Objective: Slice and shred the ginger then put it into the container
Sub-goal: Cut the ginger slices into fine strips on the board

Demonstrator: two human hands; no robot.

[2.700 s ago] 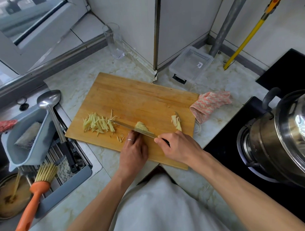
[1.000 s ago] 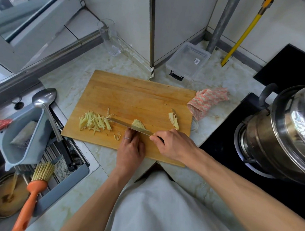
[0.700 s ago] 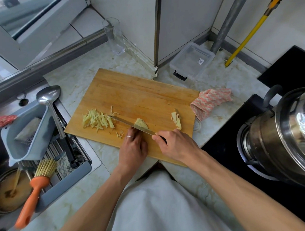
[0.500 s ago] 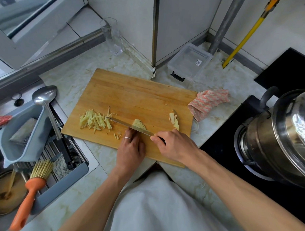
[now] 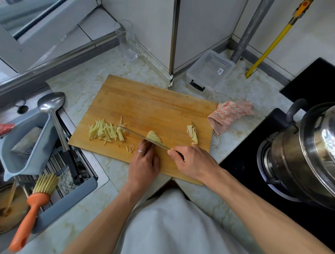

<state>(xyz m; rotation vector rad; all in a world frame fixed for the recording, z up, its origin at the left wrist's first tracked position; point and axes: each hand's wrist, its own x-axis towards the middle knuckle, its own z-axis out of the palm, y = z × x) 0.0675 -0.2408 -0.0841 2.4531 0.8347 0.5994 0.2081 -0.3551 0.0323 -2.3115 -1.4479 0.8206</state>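
Your right hand (image 5: pixel 193 161) grips the knife (image 5: pixel 144 136) by its handle, the blade lying slantwise across the board (image 5: pixel 151 102) with its tip near the shreds (image 5: pixel 104 132). Your left hand (image 5: pixel 144 164) has its fingers curled down on the ginger stack (image 5: pixel 154 137), pinning it against the blade's far side. The shreds sit in a loose pile at the board's left end — a few stray bits lie between the pile and your left hand. An uncut ginger piece (image 5: pixel 192 134) lies near the board's right edge, apart from the knife. The container (image 5: pixel 211 70) stands open on the tabletop (image 5: pixel 77 83) beyond the board's far right corner — beside a pink cloth (image 5: pixel 230 115).
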